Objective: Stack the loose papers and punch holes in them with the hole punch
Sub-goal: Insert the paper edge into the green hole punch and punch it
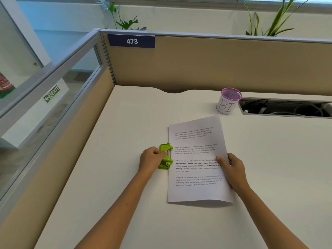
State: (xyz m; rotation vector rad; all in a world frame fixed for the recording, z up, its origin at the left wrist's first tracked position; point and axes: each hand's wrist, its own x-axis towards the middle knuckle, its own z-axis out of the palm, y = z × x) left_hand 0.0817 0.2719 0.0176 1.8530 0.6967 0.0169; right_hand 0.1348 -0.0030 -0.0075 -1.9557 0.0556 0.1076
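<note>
Papers (196, 159) lay squared in one stack at the centre of the frame on the white desk (111, 177); how many sheets it held could not be told. The top sheet carried four printed paragraphs, each beginning "Village life is a peaceful, close-knit". One green hole punch (166, 156) sat against the stack's left edge, its mouth over the margin. The left hand (151, 159) was curled around the punch, thumb on its lever. The right hand (233, 168) pinched the stack's right edge, thumb on top. At upper right stood one purple mesh cup (228, 101) marked "BI", beside a cable slot (287, 106). The partition (215, 65) bore a sign (131, 41) reading "473"; at left, "EXIT" (51, 93).
</note>
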